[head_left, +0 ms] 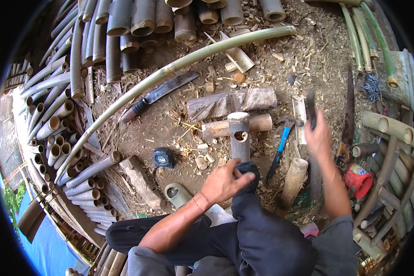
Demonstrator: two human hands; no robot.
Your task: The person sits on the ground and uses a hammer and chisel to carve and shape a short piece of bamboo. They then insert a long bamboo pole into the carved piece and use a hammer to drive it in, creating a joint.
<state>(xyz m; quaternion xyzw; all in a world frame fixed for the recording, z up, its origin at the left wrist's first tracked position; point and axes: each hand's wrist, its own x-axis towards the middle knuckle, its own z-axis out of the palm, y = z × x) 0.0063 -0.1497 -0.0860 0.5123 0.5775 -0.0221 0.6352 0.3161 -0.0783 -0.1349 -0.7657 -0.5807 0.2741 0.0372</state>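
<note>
A short bamboo tube (239, 149) with a round hole in its wall lies across another bamboo piece (260, 124), its near end by my dark-covered foot (247, 177). My left hand (226, 182) is closed at that near end, thumb across the dark cloth; some of its fingers are hidden. To the right, my right hand (318, 135) is raised and slightly blurred. It is closed round a knife-like tool with a dark blade (311, 102) pointing away from me. A hammer (280, 145) with a blue and black handle lies between the tube and my right hand.
A rough wood block (232, 104) lies beyond the tube. Farther left are a machete (170, 87), a long bamboo pole (188, 57) and a tape measure (163, 158). Bamboo tubes (92, 193) are stacked leftward. A red container (358, 180) and nails (373, 87) sit right.
</note>
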